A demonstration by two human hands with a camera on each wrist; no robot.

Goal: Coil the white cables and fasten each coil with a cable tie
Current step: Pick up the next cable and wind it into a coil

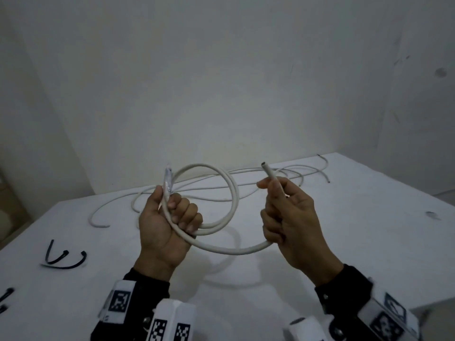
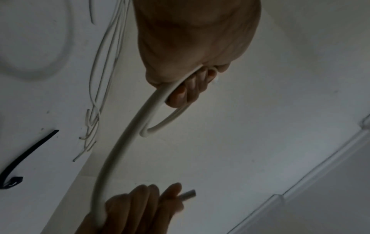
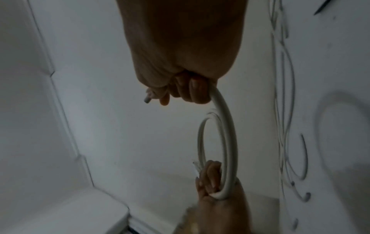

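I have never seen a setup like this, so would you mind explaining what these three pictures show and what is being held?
There is no robot here: a person works with two bare hands, wearing one camera on the head and one on each wrist. The big picture is the head view, looking down at a white table. The other two look along each hand from the wrist. The left hand grips a coil of thick white cable. The right hand holds the same cable near its free end, which sticks up past the fingers. Thinner loose cables lie at the back of the table, and black cable ties lie at the front left, not yet used.
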